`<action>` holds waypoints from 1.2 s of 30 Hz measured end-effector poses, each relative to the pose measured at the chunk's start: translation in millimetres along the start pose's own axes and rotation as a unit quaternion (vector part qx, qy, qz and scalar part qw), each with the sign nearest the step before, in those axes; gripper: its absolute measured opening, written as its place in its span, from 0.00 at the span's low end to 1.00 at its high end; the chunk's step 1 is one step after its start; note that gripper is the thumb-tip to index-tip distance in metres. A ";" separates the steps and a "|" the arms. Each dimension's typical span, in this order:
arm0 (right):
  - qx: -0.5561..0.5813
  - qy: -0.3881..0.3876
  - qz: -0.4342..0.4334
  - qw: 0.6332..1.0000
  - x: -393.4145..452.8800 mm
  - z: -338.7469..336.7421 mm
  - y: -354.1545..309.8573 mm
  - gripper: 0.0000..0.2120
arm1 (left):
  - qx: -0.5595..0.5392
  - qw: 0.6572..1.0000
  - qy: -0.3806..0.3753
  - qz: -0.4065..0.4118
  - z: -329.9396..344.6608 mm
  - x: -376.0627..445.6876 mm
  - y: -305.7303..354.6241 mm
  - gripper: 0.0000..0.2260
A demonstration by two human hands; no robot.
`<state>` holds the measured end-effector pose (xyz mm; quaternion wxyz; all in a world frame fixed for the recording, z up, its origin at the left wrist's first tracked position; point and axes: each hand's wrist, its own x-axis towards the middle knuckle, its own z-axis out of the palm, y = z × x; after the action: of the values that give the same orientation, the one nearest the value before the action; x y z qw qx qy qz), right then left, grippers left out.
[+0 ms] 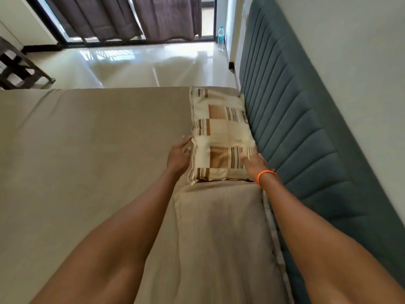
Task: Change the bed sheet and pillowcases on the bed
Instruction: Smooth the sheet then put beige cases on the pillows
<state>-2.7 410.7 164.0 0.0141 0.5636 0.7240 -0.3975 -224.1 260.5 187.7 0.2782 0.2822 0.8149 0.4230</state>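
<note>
Teal padded headboard (pixel 306 132) runs along the white wall (pixel 350 51) at rt. Glossy pale floor (pixel 142 64) past the bed; clear water bottle (pixel 221 38) w/ green cap stands upright on it nr the headboard's far end. Brown curtains (pixel 131 16) hang over dark-framed window at back, dark wooden rack (pixel 17 66) at far left.

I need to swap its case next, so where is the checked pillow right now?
In the head view, the cream-and-brown checked pillow lies on the beige sheet against the teal padded headboard, between the left hand and right hand.
</note>
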 end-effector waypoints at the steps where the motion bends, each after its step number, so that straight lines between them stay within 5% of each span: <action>1: 0.012 -0.013 0.002 1.000 -2.9 10.0 3.8 0.39 | 0.002 1.000 0.000 0.004 -2.6 -3.2 -5.9 0.20; 11: 0.065 -0.169 -0.044 0.982 -83.8 87.4 -47.0 0.35 | -0.030 0.998 0.042 -0.028 -46.9 -67.3 -57.5 0.14; 21: 0.109 -0.153 -0.081 0.979 -235.6 229.5 -105.9 0.26 | -0.112 0.989 0.068 -0.065 -149.1 -207.8 -132.7 0.13; 25: 0.113 -0.154 -0.081 0.978 -314.5 325.3 -119.0 0.36 | -0.124 0.986 0.072 -0.080 -225.3 -287.9 -198.4 0.14; 36: 0.187 -0.163 -0.123 0.961 -600.9 549.2 -268.8 0.11 | -0.149 0.973 0.142 -0.109 -497.0 -498.6 -364.5 0.14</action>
<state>-241.0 -410.9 220.5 -0.0230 0.3903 0.6889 -0.6104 -307.8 -526.8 228.4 0.2429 0.0844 0.7998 0.5424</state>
